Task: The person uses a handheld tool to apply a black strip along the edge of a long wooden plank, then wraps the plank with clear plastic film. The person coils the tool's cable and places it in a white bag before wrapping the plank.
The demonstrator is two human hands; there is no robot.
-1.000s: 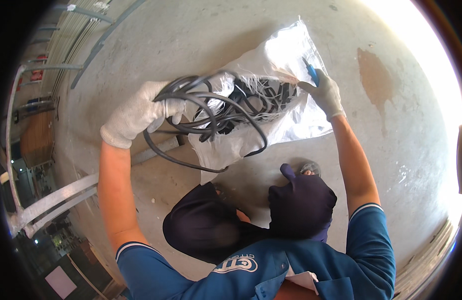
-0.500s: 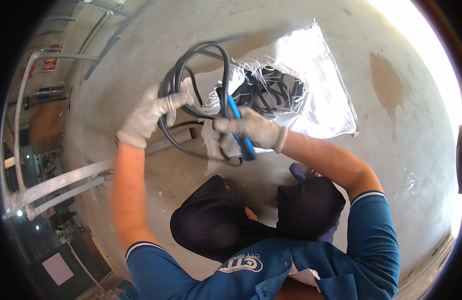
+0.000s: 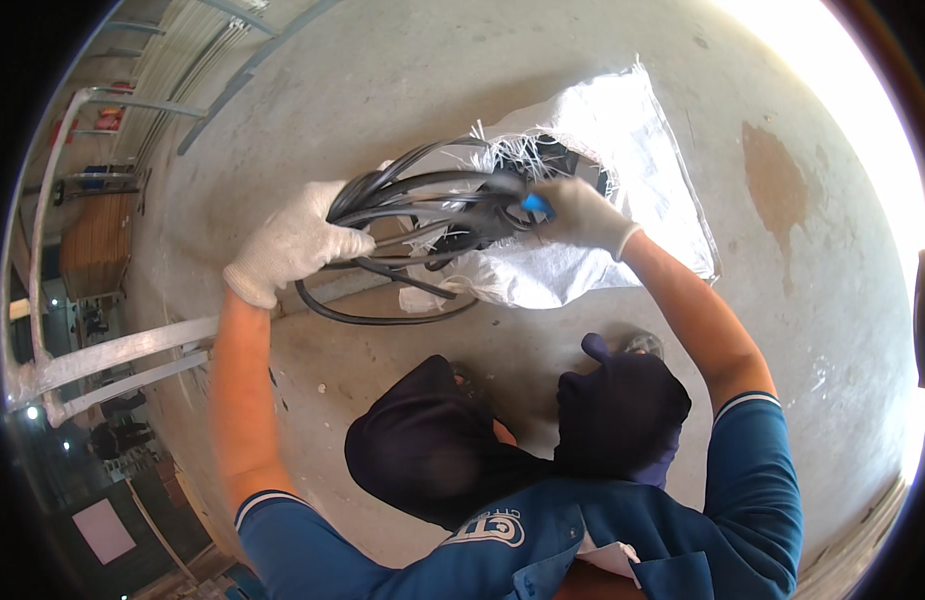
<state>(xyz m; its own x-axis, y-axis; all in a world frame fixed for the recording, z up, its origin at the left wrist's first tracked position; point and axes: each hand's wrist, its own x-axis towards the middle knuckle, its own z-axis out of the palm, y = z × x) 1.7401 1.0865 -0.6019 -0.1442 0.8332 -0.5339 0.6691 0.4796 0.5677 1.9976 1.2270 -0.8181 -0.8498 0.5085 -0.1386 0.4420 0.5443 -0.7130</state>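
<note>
A loop bundle of black cable [image 3: 413, 185] is stretched between my hands above the floor. My left hand [image 3: 298, 245], in a pale work glove, is closed round the bundle's left side. On the right side, my gloved right hand [image 3: 583, 215] is closed on a blue-handled tool [image 3: 538, 207], of which only a short blue part shows; its exact kind is hidden. The cable's right side reaches this hand too, but blur hides whether the fingers grip it. Beneath lies a white woven sack [image 3: 658, 150] with a frayed opening and more black cable inside.
Grey concrete floor [image 3: 783, 350] surrounds the sack, with a brown stain [image 3: 773, 180] to the right. A metal frame [image 3: 133, 355] of bars stands at the left, near stacked brown boards [image 3: 95, 245]. My knees [image 3: 623, 415] are below the sack.
My right hand has moved right and up with the blue-handled tool, now mostly covered. The cable loops have swung from upright to stretched sideways. My left hand keeps its hold.
</note>
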